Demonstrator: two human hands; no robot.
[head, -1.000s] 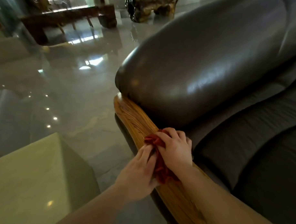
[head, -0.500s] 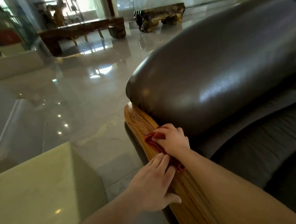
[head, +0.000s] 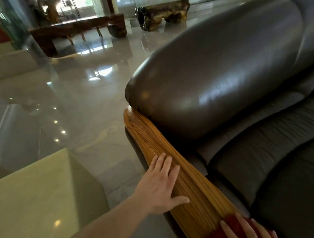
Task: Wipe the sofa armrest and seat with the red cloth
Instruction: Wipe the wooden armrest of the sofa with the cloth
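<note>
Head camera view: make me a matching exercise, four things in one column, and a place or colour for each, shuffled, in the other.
1 left hand
2 red cloth
3 leather cushion
4 floor

A glossy dark brown
B under the right hand
C flat on the wooden armrest
D pale, mirroring lights

Pairs: 1-C, 2-B, 3-A, 4-D.

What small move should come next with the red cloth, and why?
Probably push the red cloth forward along the wooden armrest: the right hand presses it at the near end, and a long stretch lies ahead, where the left hand rests flat.
</note>
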